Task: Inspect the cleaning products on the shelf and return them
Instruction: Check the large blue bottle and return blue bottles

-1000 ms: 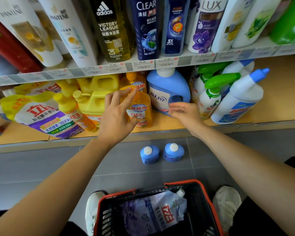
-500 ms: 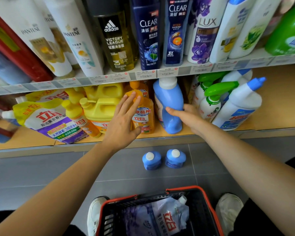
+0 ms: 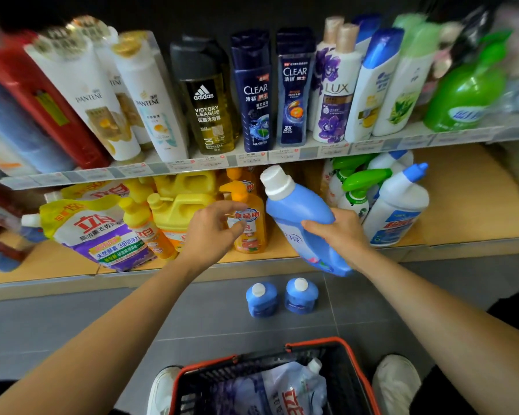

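— Where it hangs in front of the lower shelf (image 3: 462, 211), clear of the board, how is the blue bottle (image 3: 300, 217) lying?

— Tilted, white cap up and to the left, base down toward the floor. The right hand (image 3: 339, 232) grips it round the middle from the right side, fingers curled over the front of the body.

— And the other hand?

— The left hand (image 3: 213, 232) is just left of the bottle and apart from it, fingers loosely bent with nothing in them. It sits in front of the orange bottle (image 3: 252, 241); I cannot tell whether the fingertips touch it.

— What stands around them on that shelf?

— A yellow jug (image 3: 180, 205) beside the orange bottle, then a yellow and purple pouch (image 3: 102, 232) lying further left. To the right are green trigger sprayers (image 3: 363, 181) and a white bottle with a blue nozzle (image 3: 399, 211).

— Higher up?

— A row of shampoo and body wash bottles (image 3: 252, 91) on the upper shelf.

— Lower down?

— Two small blue bottles (image 3: 261, 299) stand side by side on the grey floor below the shelf edge. Nearer the person, between two white shoes, a black basket with a red rim (image 3: 351, 354) holds a refill pouch (image 3: 291, 387).
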A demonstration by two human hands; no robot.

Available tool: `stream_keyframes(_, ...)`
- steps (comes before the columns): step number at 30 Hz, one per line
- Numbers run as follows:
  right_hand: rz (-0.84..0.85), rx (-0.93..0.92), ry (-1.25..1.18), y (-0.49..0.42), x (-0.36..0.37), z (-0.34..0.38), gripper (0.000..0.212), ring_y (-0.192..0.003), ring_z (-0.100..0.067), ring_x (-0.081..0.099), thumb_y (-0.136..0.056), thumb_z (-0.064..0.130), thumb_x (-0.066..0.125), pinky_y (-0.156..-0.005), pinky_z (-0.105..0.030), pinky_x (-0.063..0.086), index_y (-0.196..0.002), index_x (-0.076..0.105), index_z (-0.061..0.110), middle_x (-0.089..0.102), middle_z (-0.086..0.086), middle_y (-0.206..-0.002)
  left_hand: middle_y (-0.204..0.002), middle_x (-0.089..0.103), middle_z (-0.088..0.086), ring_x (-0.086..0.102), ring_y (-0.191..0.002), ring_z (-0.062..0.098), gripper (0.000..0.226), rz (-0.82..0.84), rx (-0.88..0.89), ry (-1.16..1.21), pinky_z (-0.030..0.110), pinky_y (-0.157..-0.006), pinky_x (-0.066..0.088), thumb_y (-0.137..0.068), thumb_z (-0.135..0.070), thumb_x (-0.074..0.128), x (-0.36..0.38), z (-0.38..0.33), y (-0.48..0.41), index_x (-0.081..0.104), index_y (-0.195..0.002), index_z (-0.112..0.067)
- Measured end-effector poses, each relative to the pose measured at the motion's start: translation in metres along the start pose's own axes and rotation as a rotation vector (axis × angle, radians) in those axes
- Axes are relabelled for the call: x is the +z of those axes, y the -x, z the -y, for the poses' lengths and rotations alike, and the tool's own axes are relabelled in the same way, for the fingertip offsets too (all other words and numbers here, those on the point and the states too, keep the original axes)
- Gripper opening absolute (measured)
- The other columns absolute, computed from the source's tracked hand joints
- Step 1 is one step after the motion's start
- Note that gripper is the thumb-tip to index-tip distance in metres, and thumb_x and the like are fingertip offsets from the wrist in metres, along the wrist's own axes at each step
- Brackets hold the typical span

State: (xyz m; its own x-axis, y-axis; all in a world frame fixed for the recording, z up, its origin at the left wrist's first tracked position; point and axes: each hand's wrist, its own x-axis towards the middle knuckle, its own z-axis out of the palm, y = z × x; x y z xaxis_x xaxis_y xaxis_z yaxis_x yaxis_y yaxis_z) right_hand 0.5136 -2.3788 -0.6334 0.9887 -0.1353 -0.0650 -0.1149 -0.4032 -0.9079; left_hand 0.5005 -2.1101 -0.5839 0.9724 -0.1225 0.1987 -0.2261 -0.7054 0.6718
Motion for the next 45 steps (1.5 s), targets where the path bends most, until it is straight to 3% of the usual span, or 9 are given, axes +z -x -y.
stream_keyframes(7,-0.032,-0.180,0.187,0.045,-0.044,0.045,0.035,-0.054,0.009,0.056,-0.072,0.030,0.088,-0.047,-0.010,0.038,-0.058,0.056,0.025,0.058,0.013,-0.056,-0.124,0.066,-0.005,0.065,-0.111,0.010,0.067,0.084,-0.216,0.550,0.026,-0.083,0.059,-0.086,-0.022,0.080,0.007,-0.035,0.010,0.049,-0.145,-0.024)
stream_keyframes(11,0.061,-0.264,0.192,0.071,-0.057,0.067,0.036,-0.052,0.000,0.051,-0.072,0.034,0.089,-0.047,-0.016,0.035,-0.061,0.059,0.016,0.059,0.004,-0.055,-0.119,0.071,-0.001,0.067,-0.108,0.012,0.052,0.010,-0.085,0.695,0.027,-0.088,0.056,-0.086,-0.017,0.080,0.002,-0.059,0.018,0.059,-0.133,-0.020)
stream_keyframes(15,0.175,-0.315,0.167,0.095,-0.056,0.082,0.032,-0.061,-0.016,0.063,-0.076,0.032,0.086,-0.053,-0.030,0.044,-0.077,0.066,0.006,0.067,-0.008,-0.067,-0.122,0.072,0.003,0.067,-0.114,0.018,0.054,-0.050,-0.080,0.766,0.031,-0.093,0.056,-0.084,-0.021,0.078,-0.013,-0.062,0.030,0.059,-0.134,-0.012)
stream_keyframes(18,0.257,-0.308,0.071,0.110,-0.047,0.089,0.024,-0.047,-0.010,0.061,-0.081,0.024,0.082,-0.048,-0.021,0.047,-0.075,0.065,0.008,0.066,-0.001,-0.056,-0.120,0.073,0.003,0.068,-0.114,0.019,0.052,-0.026,-0.154,0.830,0.029,-0.088,0.056,-0.086,-0.023,0.077,-0.025,-0.058,0.038,0.060,-0.134,-0.015)
stream_keyframes(27,0.305,-0.294,0.023,0.149,-0.019,0.080,0.026,-0.047,-0.015,0.063,-0.081,0.024,0.082,-0.048,-0.025,0.049,-0.072,0.064,0.008,0.067,-0.004,-0.058,-0.104,0.070,0.006,0.068,-0.089,0.009,0.047,-0.051,-0.180,0.698,0.025,-0.072,0.058,-0.080,-0.013,0.083,-0.046,-0.055,0.071,0.061,-0.120,-0.024)
stream_keyframes(31,0.263,-0.356,0.137,0.157,-0.014,0.068,0.044,-0.054,-0.035,0.057,-0.075,0.033,0.086,-0.048,-0.040,0.040,-0.070,0.060,-0.002,0.058,-0.021,-0.059,-0.109,0.067,0.001,0.063,-0.091,0.007,0.047,0.056,-0.086,0.470,0.021,-0.076,0.055,-0.080,-0.013,0.085,-0.048,-0.043,0.085,0.063,-0.121,-0.018)
stream_keyframes(36,0.243,-0.412,0.232,0.156,-0.014,0.063,0.048,-0.056,-0.009,0.027,-0.069,0.032,0.090,-0.051,-0.030,0.021,-0.058,0.053,0.003,0.040,-0.011,-0.053,-0.109,0.066,0.007,0.062,-0.096,0.015,0.036,0.204,-0.035,0.395,0.030,-0.077,0.054,-0.081,-0.013,0.083,-0.047,-0.037,0.088,0.064,-0.112,-0.007)
stream_keyframes(41,0.254,-0.445,0.280,0.152,-0.018,0.066,0.055,-0.058,-0.011,0.023,-0.068,0.030,0.091,-0.050,-0.028,0.018,-0.054,0.046,0.001,0.030,-0.005,-0.053,-0.119,0.064,0.005,0.063,-0.108,0.010,0.034,0.371,0.022,0.371,0.027,-0.085,0.058,-0.083,-0.009,0.079,-0.052,-0.031,0.084,0.069,-0.115,-0.009)
stream_keyframes(45,0.262,-0.437,0.298,0.150,-0.021,0.067,0.052,-0.059,-0.015,0.024,-0.068,0.029,0.091,-0.053,-0.031,0.016,-0.056,0.051,-0.001,0.037,-0.014,-0.053,-0.117,0.062,0.012,0.060,-0.110,0.017,0.024,0.260,0.034,0.352,0.026,-0.088,0.052,-0.086,-0.011,0.078,-0.036,-0.027,0.086,0.071,-0.109,-0.009)
